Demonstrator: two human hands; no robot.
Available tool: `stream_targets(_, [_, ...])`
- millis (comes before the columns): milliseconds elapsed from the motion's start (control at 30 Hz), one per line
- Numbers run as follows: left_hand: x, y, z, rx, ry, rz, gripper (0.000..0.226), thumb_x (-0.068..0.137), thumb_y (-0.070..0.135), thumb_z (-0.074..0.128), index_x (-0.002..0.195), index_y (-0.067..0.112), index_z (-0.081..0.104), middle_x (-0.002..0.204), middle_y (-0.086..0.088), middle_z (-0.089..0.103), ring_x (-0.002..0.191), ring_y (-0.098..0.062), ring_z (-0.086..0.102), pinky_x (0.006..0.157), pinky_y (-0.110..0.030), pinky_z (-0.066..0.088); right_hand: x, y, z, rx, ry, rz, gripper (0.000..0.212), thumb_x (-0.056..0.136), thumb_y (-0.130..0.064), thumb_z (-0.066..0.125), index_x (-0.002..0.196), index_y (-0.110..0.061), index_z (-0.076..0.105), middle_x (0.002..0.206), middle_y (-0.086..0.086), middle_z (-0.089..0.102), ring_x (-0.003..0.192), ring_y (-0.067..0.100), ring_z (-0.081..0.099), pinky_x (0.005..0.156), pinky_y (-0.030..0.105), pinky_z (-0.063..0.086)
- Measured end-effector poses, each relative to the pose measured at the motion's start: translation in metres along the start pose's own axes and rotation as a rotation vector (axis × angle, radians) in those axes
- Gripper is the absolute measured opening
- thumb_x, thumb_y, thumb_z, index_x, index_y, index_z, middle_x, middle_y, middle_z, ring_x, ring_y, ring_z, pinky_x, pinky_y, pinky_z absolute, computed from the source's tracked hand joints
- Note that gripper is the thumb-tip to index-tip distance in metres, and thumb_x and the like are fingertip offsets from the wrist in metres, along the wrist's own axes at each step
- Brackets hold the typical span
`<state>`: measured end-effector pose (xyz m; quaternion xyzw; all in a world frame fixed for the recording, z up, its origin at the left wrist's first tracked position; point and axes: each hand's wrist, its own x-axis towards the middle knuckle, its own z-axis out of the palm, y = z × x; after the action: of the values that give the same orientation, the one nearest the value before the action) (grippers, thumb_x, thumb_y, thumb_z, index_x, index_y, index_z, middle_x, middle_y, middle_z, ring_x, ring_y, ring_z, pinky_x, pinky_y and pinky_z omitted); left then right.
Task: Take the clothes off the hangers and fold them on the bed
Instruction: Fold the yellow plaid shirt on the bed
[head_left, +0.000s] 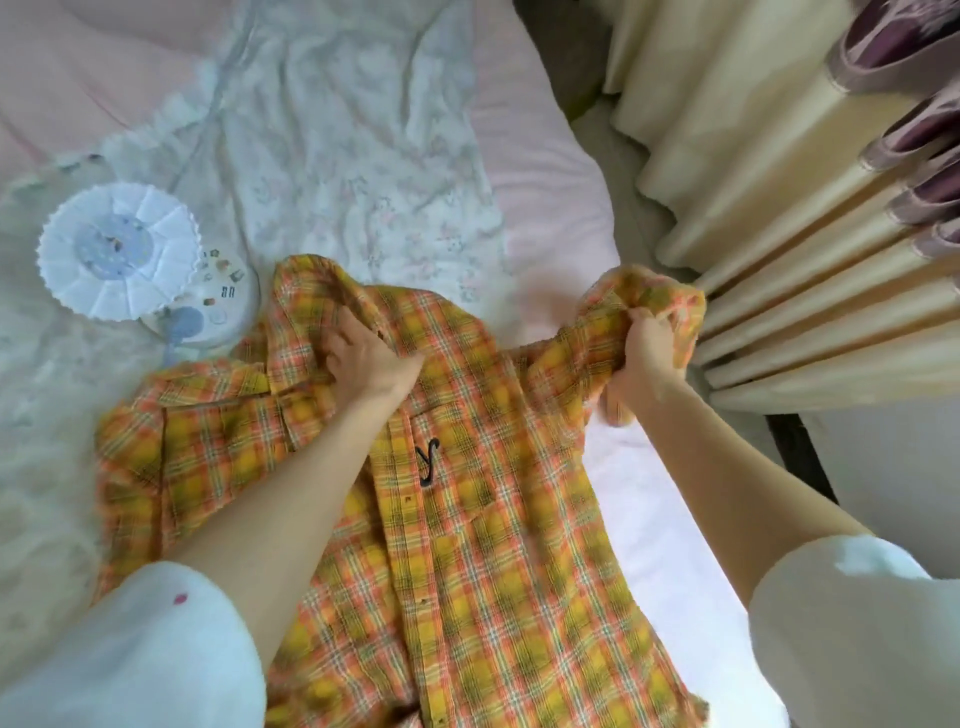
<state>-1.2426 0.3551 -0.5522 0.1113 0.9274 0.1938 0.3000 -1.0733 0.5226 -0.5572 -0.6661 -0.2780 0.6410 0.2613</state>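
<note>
1. While the plaid shirt lies front-up across the bed, both of the person's hands are on it near the top.
2. The left hand sits at the collar, its fingers curled into the cloth there and gripping a bunch of it.
3. The right hand is closed round the bunched-up sleeve on the right side, holding it lifted a little off the bedsheet and out toward the curtain.
4. The shirt is yellow and orange check, with a buttoned front and a small black embroidered mark on the chest; its other sleeve lies spread flat to the left.
5. No hanger shows in or near the shirt.
6. Beyond the shirt, a pale flowered garment lies spread out on the pink bedsheet.
7. To the left, just beside the shirt's collar, rests a round white fan on a flat round base with little stickers.
8. The cream curtain hangs in folds along the right edge of the bed, with purple trim at the far right.
9. The person wears white sleeves pushed up above the forearms.
</note>
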Motion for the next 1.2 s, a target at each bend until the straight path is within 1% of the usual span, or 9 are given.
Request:
stream_targets(100, [0.017,0.007,-0.005,-0.043,0.002,-0.02,0.078,0.091,0.019,0.06,0.15,0.011,0.009,0.153,-0.016,0.02,0.133,-0.035,0.035,0.103,-0.042,0.038,0.015,-0.038,0.006,0.007,-0.057,-0.158,0.009,0.087,-0.018,0.044,0.085,-0.022,0.052,0.079,0.002,0.054,0.073,0.017,0.054,0.066,0.03,0.05])
stream_targets(200, [0.025,0.01,-0.006,-0.094,0.039,0.012,0.054,0.094,0.019,0.054,0.142,0.008,0.03,0.134,-0.012,0.045,0.102,-0.027,0.057,0.074,-0.031,0.046,0.024,-0.053,0.001,0.079,-0.142,-0.109,0.015,0.096,-0.022,0.044,0.103,-0.017,0.057,0.089,0.004,0.063,0.081,0.018,0.061,0.074,0.032,0.052])
stream_targets(333, [0.026,0.011,-0.002,-0.198,0.072,0.006,0.038,0.099,0.019,0.044,0.136,0.009,0.039,0.112,-0.009,0.055,0.064,-0.012,0.048,0.05,-0.022,0.033,0.033,-0.019,-0.011,-0.193,-0.125,0.078,0.023,0.088,-0.032,0.056,0.108,-0.021,0.058,0.093,0.0,0.061,0.083,0.016,0.057,0.073,0.032,0.048])
stream_targets(467, [0.027,0.007,-0.001,-0.36,0.103,-0.033,0.036,0.102,0.026,0.038,0.131,0.007,0.047,0.119,-0.008,0.054,0.095,-0.024,0.05,0.074,-0.027,0.037,0.026,0.035,-0.021,-0.354,-0.136,0.264,0.015,0.091,-0.03,0.054,0.084,-0.017,0.052,0.078,0.001,0.049,0.072,0.015,0.048,0.064,0.029,0.044])
stream_targets(633, [0.036,-0.018,-0.013,-0.895,-0.111,-0.315,0.046,0.091,0.046,0.053,0.129,0.021,0.052,0.129,0.001,0.055,0.12,-0.022,0.05,0.102,-0.046,0.039,0.008,0.076,-0.032,-0.485,-0.304,0.363,0.048,0.082,-0.049,0.065,0.111,-0.011,0.058,0.104,0.008,0.065,0.099,0.027,0.06,0.076,0.04,0.051])
stream_targets(800, [0.032,-0.029,-0.039,-1.149,-0.168,-0.324,0.036,0.095,0.044,0.049,0.117,0.018,0.062,0.107,-0.004,0.071,0.098,-0.022,0.068,0.083,-0.043,0.053,-0.001,0.078,-0.045,-0.442,-0.036,-0.045,0.029,0.095,-0.021,0.052,0.113,0.002,0.055,0.093,0.011,0.058,0.087,0.025,0.054,0.075,0.032,0.044])
stream_targets(933, [0.031,-0.046,-0.039,-0.926,0.006,-0.364,0.031,0.094,0.041,0.053,0.112,0.016,0.06,0.109,-0.005,0.067,0.087,-0.02,0.064,0.069,-0.03,0.051,-0.002,0.082,-0.046,-0.605,0.055,-0.207,0.036,0.097,-0.028,0.049,0.119,0.0,0.048,0.098,0.009,0.054,0.094,0.028,0.054,0.074,0.033,0.04])
stream_targets(1067, [0.017,-0.063,-0.023,-0.774,-0.051,-0.343,0.034,0.093,0.025,0.059,0.125,0.014,0.053,0.113,0.0,0.057,0.104,-0.02,0.057,0.08,-0.031,0.05,-0.018,0.095,-0.044,-0.953,0.163,-0.415,0.053,0.092,-0.035,0.056,0.134,-0.007,0.041,0.129,0.015,0.045,0.121,0.033,0.043,0.095,0.049,0.037])
stream_targets(1200, [-0.003,-0.074,-0.008,-0.721,-0.187,-0.337,0.028,0.093,0.023,0.06,0.117,0.009,0.057,0.114,-0.005,0.06,0.098,-0.021,0.059,0.085,-0.033,0.05,-0.066,0.128,-0.041,-1.065,-0.023,-0.949,0.037,0.091,-0.035,0.048,0.109,-0.005,0.061,0.108,0.015,0.058,0.102,0.036,0.052,0.083,0.049,0.046])
